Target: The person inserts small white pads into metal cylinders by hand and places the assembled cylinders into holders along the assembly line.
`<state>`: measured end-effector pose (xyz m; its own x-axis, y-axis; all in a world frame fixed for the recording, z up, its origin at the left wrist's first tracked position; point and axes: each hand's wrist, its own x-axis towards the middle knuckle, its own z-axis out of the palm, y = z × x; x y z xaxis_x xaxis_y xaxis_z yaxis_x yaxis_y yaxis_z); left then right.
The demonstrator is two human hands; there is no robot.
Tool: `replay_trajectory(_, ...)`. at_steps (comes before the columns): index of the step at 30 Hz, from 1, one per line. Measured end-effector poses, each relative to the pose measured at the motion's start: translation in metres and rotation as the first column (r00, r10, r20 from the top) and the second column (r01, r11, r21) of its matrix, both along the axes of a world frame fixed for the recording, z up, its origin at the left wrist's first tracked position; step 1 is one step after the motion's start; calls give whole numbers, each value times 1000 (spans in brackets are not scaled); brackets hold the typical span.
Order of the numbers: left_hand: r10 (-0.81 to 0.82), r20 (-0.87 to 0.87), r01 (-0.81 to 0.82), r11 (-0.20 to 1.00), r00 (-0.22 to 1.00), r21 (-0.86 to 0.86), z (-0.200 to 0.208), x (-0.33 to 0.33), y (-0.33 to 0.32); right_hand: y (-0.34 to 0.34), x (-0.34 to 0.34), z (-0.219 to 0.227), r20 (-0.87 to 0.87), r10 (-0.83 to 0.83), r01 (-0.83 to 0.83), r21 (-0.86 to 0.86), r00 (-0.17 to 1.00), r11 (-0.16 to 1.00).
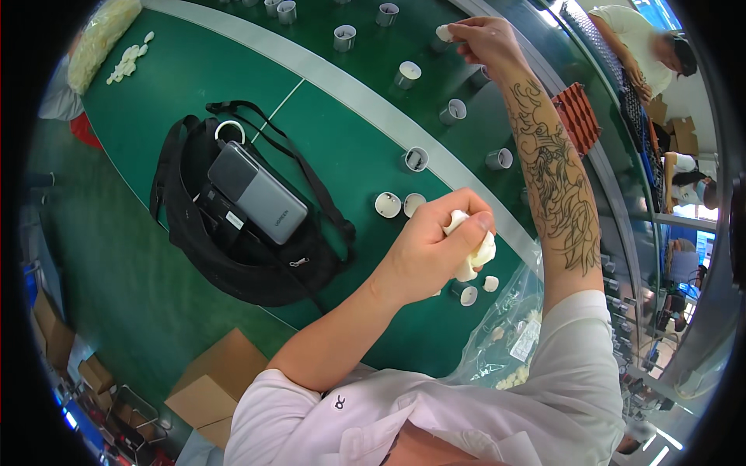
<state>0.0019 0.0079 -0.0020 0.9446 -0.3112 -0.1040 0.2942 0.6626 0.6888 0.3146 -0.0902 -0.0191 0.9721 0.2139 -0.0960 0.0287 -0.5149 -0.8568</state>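
Note:
My left hand (431, 248) is closed around a bunch of small off-white, soft-looking pieces (483, 252) that bulge out past the thumb. Stretched far forward, my right hand (488, 43) pinches one similar off-white piece (444, 33) at the mouth of a small silver cup, mostly hidden below it. More silver cups stand spaced out on the green belt; one cup (408, 74) has a white top, while another cup (345, 38) shows its inside. Near my left hand, a white-filled cup (388, 205) and a loose off-white piece (490, 283) sit on the green table.
A black bag (256, 272) with a grey power bank (260, 194) lies on the table (179, 78). A clear plastic bag (497, 334) of off-white pieces is close to my body. Beyond the belt are a red-brown ridged tray (576, 119) and other people. Cardboard boxes (225, 373) stand on the floor.

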Motion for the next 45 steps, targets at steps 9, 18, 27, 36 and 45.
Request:
replay_trajectory(9, -15, 10, 15, 1000, 1000, 6, 0, 2, 1, -1, 11, -9, 50, -17, 17, -6, 999, 1000)
replay_trajectory(18, -37, -26, 38, 998, 999, 42, 6, 1, 2, 22, 5, 0, 41, -86, 89, -74, 995, 993)
replay_trajectory(27, -37, -51, 40, 998, 998, 46, 5, 0, 2, 39, 10, -3, -55, -90, 93, 40, 994, 995)
replay_trajectory(36, -59, -66, 63, 996, 996, 68, 5, -1, 4, 54, 19, 3, -156, -89, 95, 34, 984, 995)
replay_trajectory(45, -41, -61, 44, 998, 997, 36, 5, -2, 2, 64, 29, -3, -289, -101, 152, 159, 952, 976)
